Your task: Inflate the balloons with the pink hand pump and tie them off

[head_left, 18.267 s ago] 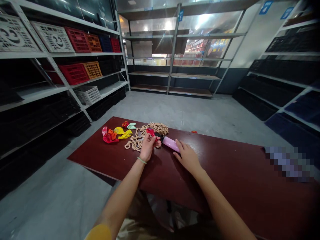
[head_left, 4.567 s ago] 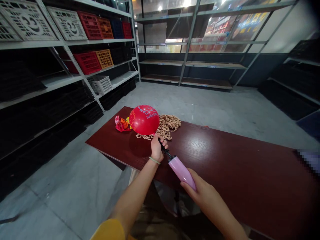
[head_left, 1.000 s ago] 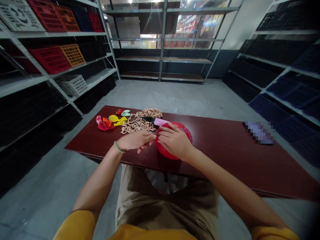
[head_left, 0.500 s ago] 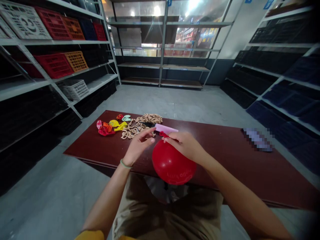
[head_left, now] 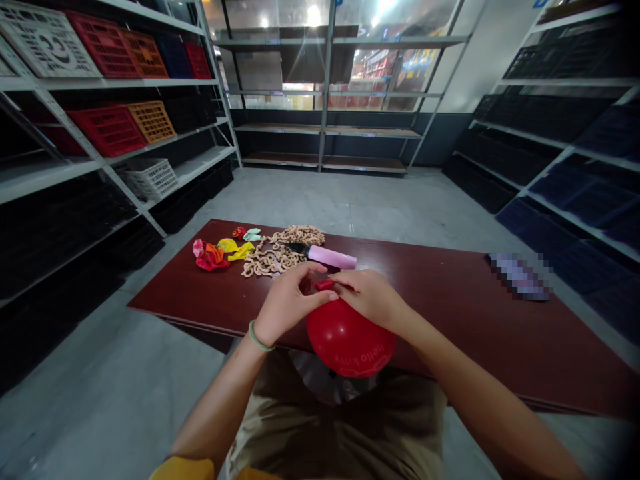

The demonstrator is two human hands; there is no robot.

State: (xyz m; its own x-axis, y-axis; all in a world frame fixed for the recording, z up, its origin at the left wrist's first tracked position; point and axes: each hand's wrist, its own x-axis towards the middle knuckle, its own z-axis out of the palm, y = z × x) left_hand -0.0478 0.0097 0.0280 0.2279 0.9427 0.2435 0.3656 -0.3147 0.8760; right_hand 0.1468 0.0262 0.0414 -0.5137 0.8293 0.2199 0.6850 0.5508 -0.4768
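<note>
A round, inflated red balloon (head_left: pixel 350 340) with pale lettering is held over the table's near edge, its neck (head_left: pixel 325 285) pointing up and away from me. My right hand (head_left: pixel 373 297) is closed on the balloon at the base of the neck, its fingertips partly hidden. From the left, my left hand (head_left: pixel 295 297) curves around the neck. Its thumb lies against the neck's base, and a gap shows between thumb and index finger. Just beyond both hands lies a pink-purple cylinder with a black end, apparently a balloon pump (head_left: pixel 333 257).
On the dark red table (head_left: pixel 440 313), a heap of tan chain-like links (head_left: pixel 273 253) lies beside yellow balloons (head_left: pixel 240 249), a crumpled red and orange balloon cluster (head_left: pixel 210 255) and a pale green balloon (head_left: pixel 253 235). A blurred flat object (head_left: pixel 519 276) lies right. Shelves with crates surround the table.
My left hand has moved right and closer, from beside the pump to the balloon's neck. The balloon has dropped slightly toward me, with my right hand still on it.
</note>
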